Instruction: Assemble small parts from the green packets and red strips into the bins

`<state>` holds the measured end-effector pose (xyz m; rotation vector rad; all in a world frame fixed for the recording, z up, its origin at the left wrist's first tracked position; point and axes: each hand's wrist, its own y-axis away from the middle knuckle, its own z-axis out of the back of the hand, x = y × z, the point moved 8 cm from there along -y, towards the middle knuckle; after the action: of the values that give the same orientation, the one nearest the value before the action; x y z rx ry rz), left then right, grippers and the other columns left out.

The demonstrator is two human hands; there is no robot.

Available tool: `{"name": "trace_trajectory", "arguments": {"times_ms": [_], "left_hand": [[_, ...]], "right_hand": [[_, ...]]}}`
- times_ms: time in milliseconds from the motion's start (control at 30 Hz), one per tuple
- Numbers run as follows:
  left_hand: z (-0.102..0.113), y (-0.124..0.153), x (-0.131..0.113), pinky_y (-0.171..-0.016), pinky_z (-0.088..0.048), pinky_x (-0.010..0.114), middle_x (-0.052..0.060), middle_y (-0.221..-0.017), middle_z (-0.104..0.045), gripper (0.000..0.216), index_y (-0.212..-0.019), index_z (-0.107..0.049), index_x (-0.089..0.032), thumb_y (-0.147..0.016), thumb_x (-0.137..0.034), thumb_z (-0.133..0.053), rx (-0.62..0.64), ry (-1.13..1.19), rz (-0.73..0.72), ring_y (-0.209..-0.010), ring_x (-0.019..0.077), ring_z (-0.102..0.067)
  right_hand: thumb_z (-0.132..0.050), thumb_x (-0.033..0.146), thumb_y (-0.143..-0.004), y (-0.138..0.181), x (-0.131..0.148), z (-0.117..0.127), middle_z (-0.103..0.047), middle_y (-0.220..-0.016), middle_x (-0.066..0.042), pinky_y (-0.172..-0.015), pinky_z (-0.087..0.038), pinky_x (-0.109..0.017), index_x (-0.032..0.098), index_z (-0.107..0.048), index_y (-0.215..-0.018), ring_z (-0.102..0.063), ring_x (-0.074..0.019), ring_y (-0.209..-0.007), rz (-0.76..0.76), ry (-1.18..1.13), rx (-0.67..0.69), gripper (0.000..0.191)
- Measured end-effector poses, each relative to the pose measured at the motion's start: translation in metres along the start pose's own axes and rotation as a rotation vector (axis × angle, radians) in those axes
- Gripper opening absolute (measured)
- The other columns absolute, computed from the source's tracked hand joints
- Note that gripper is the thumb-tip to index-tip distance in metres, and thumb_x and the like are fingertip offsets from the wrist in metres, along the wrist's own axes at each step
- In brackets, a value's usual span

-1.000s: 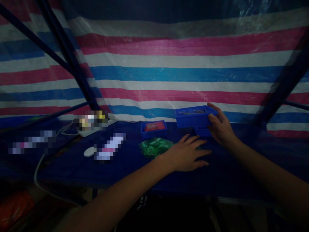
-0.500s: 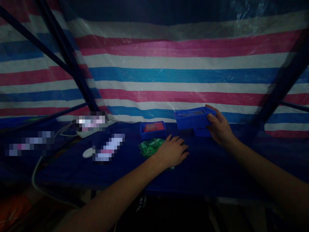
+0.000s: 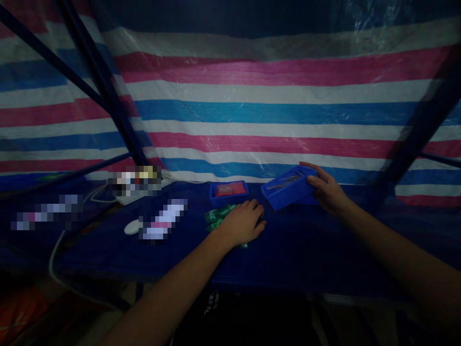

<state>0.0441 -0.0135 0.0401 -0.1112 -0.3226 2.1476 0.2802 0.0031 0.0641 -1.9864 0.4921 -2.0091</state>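
My right hand (image 3: 329, 192) grips the right end of a blue plastic bin (image 3: 288, 191). The bin is tilted with its left end down, and several thin items, too dark to name, lie inside it. Part of another blue bin (image 3: 312, 198) shows beneath it on the table. My left hand (image 3: 245, 222) rests palm down over a heap of green plastic packets (image 3: 216, 218), its thumb apart and its fingers a little bent. The palm hides part of the heap. Behind that hand stands a small blue bin (image 3: 229, 201) holding a red item in clear wrap (image 3: 230, 188).
A white oval object (image 3: 133, 227) lies on the dark blue table (image 3: 173, 259), beside a blurred-out strip. Further back left are a white power strip (image 3: 133, 196) and a cable (image 3: 54, 254). Dark metal posts (image 3: 122, 129) and a striped plastic sheet (image 3: 273, 113) border the table.
The bin in my right hand has tipped, its left end swinging down towards the table. My left hand has slid left over the green packets, its fingers drawn closer together.
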Motion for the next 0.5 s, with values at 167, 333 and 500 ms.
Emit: {"name": "trace_trajectory", "arguments": {"times_ms": [167,333,500], "left_hand": [[0.004,0.001,0.001,-0.085,-0.052,0.041,0.010,-0.102,-0.062,0.030,-0.100,-0.064,-0.017,-0.096,-0.045,-0.055,-0.027,-0.020,0.026,-0.096,0.0264,-0.062],[0.011,-0.001,-0.005,-0.098,-0.048,0.044,0.010,-0.104,-0.064,0.026,-0.098,-0.064,-0.016,-0.095,-0.041,-0.057,-0.088,-0.004,0.001,-0.109,0.0278,-0.059],[0.015,-0.002,-0.007,-0.097,-0.048,0.042,0.008,-0.109,-0.063,0.024,-0.106,-0.062,-0.017,-0.091,-0.035,-0.064,-0.156,0.045,0.013,-0.110,0.0266,-0.058]], "right_hand": [[-0.071,0.056,-0.084,0.001,-0.002,-0.003,-0.065,-0.135,-0.008,-0.102,-0.054,-0.057,0.036,-0.051,-0.144,-0.065,-0.0352,-0.120,-0.021,0.125,0.075,0.066],[-0.078,0.052,-0.079,0.004,-0.001,-0.010,-0.062,-0.142,-0.007,-0.101,-0.054,-0.058,0.039,-0.054,-0.142,-0.063,-0.0377,-0.123,-0.053,0.089,0.123,0.069],[-0.082,0.049,-0.076,0.005,-0.001,-0.015,-0.058,-0.145,-0.008,-0.100,-0.055,-0.054,0.039,-0.051,-0.145,-0.060,-0.0352,-0.128,-0.035,0.098,0.149,0.076]]}}
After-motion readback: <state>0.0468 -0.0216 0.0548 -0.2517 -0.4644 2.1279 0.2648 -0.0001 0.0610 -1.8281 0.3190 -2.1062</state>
